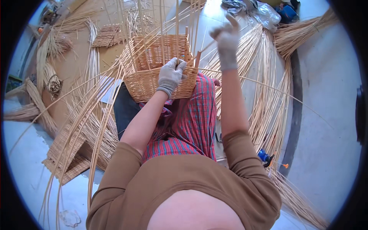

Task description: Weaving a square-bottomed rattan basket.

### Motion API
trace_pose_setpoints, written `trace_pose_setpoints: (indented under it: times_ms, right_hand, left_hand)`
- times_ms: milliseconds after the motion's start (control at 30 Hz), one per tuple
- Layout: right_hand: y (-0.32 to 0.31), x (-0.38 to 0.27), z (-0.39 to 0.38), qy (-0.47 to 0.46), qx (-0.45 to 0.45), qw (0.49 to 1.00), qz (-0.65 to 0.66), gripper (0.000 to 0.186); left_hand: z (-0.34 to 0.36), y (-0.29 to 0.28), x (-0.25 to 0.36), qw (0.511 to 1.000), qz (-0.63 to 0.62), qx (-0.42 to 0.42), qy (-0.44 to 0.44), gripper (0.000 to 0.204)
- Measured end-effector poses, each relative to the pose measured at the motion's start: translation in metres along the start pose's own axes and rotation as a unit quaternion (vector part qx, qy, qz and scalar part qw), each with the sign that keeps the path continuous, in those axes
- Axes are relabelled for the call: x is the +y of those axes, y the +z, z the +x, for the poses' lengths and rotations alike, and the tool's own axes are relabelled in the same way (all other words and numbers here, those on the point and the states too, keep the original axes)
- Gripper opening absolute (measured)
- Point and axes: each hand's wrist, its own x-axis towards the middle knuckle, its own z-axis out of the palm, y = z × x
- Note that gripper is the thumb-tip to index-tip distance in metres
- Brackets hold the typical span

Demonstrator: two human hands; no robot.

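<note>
One wicker basket (142, 86) is sitting across the lap, on a striped cloth (198, 119). The left hand (171, 75) is gripping its near rim; if that grip were slackening, we judge, the basket could be tipping on the soft folds. Long loose strands (98, 151) are trailing toward the lower left, where a snag could be pulling the weave askew. Beyond, thin upright stakes (177, 23) are rising, and a sharp bend could be cracking one.

As for what we are missing, the left hand is covering part of the rim. Farther out, blur is smearing the raised right hand (227, 40); we cannot tell whether it is holding anything. The upper edge is cutting off the stakes' tips.
</note>
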Motion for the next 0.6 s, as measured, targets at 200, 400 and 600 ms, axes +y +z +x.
trace_pose_setpoints:
  times_ms: [200, 400, 600]
  right_hand:
    - [-0.088, 0.075, -0.067, -0.037, 0.161, 0.979, -0.121, 0.029]
    - [-0.109, 0.071, -0.052, 0.028, 0.119, 0.99, -0.071, 0.034]
    - [-0.07, 0.036, -0.118, -0.115, 0.034, 0.9, -0.419, 0.022]
  left_hand:
    - [-0.016, -0.003, 0.014, 0.852, 0.309, 0.053, 0.42, 0.067]
    - [-0.004, 0.013, -0.003, 0.862, 0.363, -0.072, 0.347, 0.083]
    - [-0.062, -0.051, -0.026, 0.898, 0.245, 0.087, 0.354, 0.046]
